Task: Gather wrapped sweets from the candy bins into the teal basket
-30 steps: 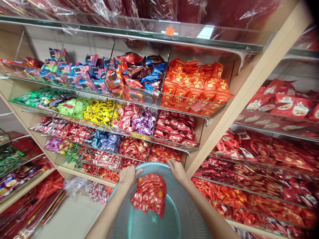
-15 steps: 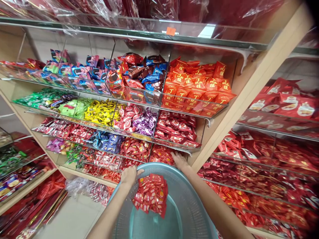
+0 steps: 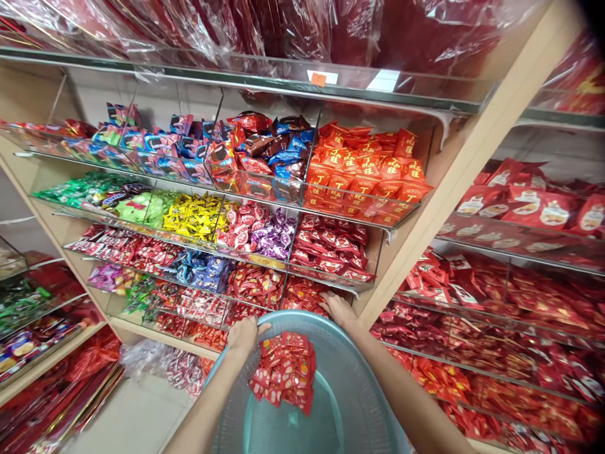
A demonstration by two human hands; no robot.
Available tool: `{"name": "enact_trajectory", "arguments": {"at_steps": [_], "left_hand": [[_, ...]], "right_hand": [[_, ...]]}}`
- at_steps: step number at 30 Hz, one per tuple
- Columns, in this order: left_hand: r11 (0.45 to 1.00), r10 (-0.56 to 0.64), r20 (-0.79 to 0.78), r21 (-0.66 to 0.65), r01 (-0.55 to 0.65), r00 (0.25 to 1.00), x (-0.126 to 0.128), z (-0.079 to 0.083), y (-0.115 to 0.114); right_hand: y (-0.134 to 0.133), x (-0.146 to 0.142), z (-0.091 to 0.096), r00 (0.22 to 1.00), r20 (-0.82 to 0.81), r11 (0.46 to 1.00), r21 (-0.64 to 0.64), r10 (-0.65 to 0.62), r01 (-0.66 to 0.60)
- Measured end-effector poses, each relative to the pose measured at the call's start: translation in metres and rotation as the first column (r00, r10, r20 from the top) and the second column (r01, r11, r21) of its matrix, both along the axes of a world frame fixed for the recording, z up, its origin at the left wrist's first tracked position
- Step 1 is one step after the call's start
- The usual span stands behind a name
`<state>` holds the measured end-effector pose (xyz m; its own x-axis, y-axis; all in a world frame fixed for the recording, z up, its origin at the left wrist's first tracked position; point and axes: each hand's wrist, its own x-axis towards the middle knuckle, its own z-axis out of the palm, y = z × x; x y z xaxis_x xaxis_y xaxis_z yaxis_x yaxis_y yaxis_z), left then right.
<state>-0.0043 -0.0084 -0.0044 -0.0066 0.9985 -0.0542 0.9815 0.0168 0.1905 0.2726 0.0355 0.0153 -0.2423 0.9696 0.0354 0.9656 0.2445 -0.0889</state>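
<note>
My left hand (image 3: 244, 336) is closed over the far rim of a blue-green plastic basket (image 3: 366, 359), its thumb along the edge. Inside the basket lies a bunch of small red candy packets (image 3: 283, 371) with printed patterns. Beyond the rim, my right hand (image 3: 339, 309) reaches to a low shelf compartment, its fingers stretched out at the red packets (image 3: 302, 294) there. The fingertips are small in view, and no packet shows in them. My right forearm passes over the basket's right side.
Tiered clear shelves (image 3: 265, 257) of wrapped sweets rise in front, with a wooden upright (image 3: 416, 252) on the right. More red packets (image 3: 534, 296) fill the neighbouring shelves. Plastic-wrapped red goods (image 3: 283, 31) lie above. A clear plastic bag (image 3: 146, 357) rests on the floor at left.
The camera view has shifted a little, showing more of the upper shelf. My right hand stays by the red packets with a slight movement of its fingers. The left hand keeps its hold.
</note>
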Motion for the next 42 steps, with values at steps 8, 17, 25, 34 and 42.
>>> {"name": "enact_trajectory", "arguments": {"at_steps": [8,17,25,34,42], "left_hand": [[1.000,0.006,-0.036,-0.011,-0.007,0.999,0.002,0.003,-0.004],[1.000,0.006,-0.043,0.002,-0.006,0.999,0.002,0.004,-0.006],[1.000,-0.003,-0.063,0.000,0.003,0.998,0.002,0.002,-0.005],[1.000,0.006,-0.067,0.014,-0.005,0.998,0.003,0.000,-0.005],[1.000,-0.005,-0.049,0.008,0.006,0.999,0.001,0.000,-0.003]], "right_hand": [[0.005,-0.004,-0.003,0.999,0.014,0.999,-0.018,-0.032,0.033],[0.006,-0.008,0.000,0.996,0.048,0.997,-0.017,-0.075,0.076],[0.013,-0.013,-0.003,0.989,0.107,0.995,0.001,-0.101,0.101],[0.012,-0.014,-0.001,0.987,0.138,0.997,0.023,-0.081,0.079],[0.008,-0.020,0.013,0.983,0.170,0.998,0.008,-0.065,0.064]]}}
